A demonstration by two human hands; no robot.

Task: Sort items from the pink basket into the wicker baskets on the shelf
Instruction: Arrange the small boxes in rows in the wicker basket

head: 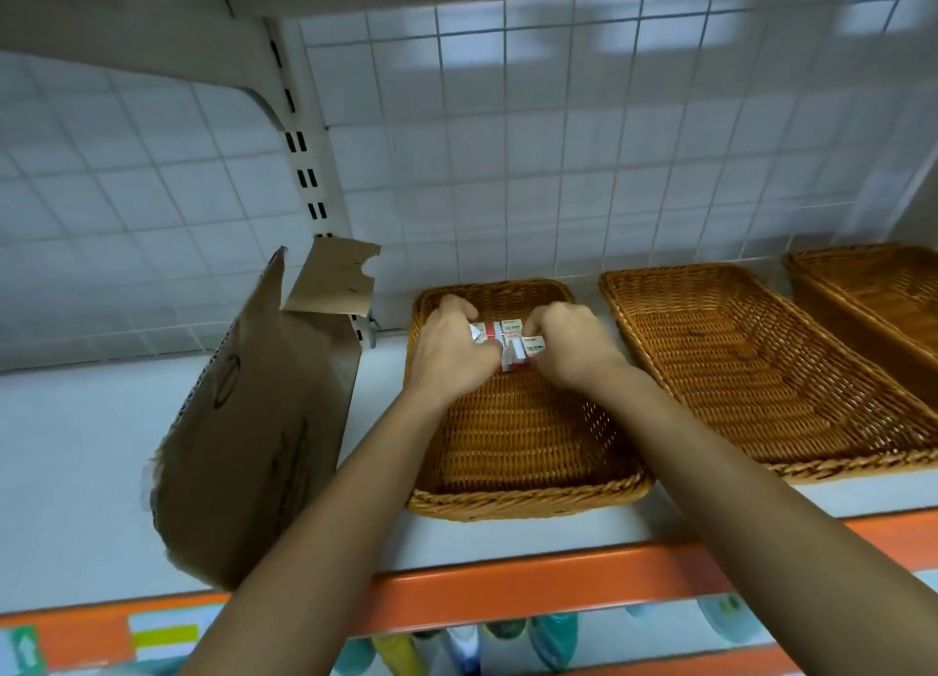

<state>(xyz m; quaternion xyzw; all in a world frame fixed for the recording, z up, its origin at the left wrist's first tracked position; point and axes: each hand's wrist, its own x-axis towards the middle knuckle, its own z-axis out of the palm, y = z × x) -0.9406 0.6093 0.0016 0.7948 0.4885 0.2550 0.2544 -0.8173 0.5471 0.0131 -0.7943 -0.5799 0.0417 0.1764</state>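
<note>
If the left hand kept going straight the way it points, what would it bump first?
Probably the far rim of the basket. The left hand, gripping boxes, points toward the back of it, and the wall is behind that. Depth is unclear.

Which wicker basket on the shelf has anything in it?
The leftmost brown wicker basket, by the cardboard box: the left hand and right hand hold small red-and-white packs inside its far end. The middle basket and right basket show bare weave.

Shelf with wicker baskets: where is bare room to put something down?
Free: the middle basket, wholly bare; the front half of the left basket; the shelf left of the cardboard box. Crowded: that basket's back, where left hand and right hand hold packets.
</note>
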